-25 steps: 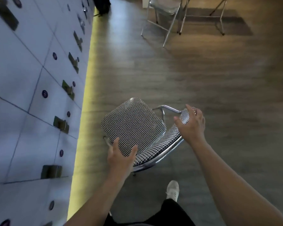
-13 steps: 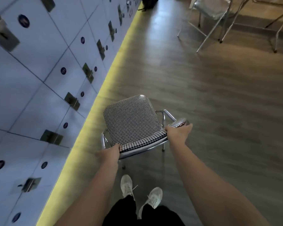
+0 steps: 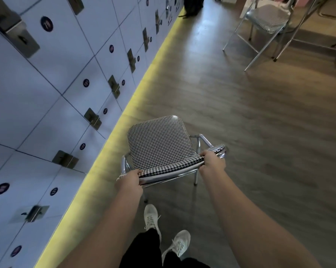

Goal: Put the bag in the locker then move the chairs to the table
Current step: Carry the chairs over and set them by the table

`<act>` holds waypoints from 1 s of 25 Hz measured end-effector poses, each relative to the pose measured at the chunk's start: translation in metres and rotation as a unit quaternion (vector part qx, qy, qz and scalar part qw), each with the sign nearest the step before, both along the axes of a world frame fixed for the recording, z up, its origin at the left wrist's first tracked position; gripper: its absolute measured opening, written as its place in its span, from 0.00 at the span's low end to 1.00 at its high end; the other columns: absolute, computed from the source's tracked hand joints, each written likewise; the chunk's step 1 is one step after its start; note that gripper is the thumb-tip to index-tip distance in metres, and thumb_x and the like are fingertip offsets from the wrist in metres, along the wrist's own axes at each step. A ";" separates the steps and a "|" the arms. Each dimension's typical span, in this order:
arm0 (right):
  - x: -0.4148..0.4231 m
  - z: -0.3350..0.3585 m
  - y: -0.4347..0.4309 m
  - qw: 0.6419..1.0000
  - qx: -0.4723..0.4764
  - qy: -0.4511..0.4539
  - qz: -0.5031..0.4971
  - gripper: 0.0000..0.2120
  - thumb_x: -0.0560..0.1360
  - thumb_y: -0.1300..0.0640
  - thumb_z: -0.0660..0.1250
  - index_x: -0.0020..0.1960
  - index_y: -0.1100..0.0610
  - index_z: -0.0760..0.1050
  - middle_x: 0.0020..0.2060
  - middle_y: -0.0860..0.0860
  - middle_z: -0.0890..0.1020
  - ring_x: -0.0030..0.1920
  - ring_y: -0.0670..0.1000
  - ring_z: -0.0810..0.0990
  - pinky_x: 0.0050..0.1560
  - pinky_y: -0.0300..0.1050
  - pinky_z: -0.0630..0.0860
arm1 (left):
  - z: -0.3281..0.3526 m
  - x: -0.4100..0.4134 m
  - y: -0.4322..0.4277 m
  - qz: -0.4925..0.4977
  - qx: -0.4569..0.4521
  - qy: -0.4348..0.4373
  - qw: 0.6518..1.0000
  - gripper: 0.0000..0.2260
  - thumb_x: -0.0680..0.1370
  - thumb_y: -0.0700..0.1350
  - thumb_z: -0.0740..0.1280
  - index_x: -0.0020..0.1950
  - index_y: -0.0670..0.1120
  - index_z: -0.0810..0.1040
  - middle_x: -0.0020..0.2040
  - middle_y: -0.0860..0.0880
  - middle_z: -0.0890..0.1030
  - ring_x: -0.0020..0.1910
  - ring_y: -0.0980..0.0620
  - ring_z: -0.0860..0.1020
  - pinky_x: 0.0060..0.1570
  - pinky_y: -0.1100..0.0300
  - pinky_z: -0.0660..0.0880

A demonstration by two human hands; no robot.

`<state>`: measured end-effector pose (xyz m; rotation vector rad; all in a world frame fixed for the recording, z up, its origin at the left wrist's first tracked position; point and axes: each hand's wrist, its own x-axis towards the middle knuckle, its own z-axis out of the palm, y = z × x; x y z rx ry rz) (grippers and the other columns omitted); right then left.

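Note:
A houndstooth chair [image 3: 159, 142] with a chrome frame stands on the wooden floor just in front of my feet. My left hand [image 3: 129, 179] grips the left end of its backrest and my right hand [image 3: 213, 161] grips the right end. Both hands are closed around the top of the backrest. A second houndstooth chair [image 3: 267, 16] stands at the far right beside the metal legs of a table [image 3: 306, 18]. White lockers [image 3: 62, 60] with metal latches line the wall on my left. A dark bag [image 3: 192, 5] sits on the floor at the far end of the lockers.
A yellow-lit strip [image 3: 149, 74] runs along the base of the lockers. Open wooden floor [image 3: 250, 117] stretches ahead and to the right between me and the far chair and table legs.
My hands have moved from the chair's seat and arm to the backrest and closed on it. The chair now stands square in front of me, and my view has lifted toward the far table.

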<state>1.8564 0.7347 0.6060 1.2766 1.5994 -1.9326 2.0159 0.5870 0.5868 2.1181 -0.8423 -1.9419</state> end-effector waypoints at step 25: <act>-0.509 0.111 0.067 0.948 -0.024 0.160 -0.275 0.26 0.60 0.68 0.68 0.57 0.62 0.70 0.44 0.59 0.79 0.35 0.55 0.78 0.37 0.55 0.81 | 0.122 -0.640 -0.010 -0.269 -0.107 0.133 0.948 0.09 0.70 0.36 0.72 0.48 0.34 0.80 0.46 0.37 0.83 0.31 0.45 0.79 0.22 0.60 0.75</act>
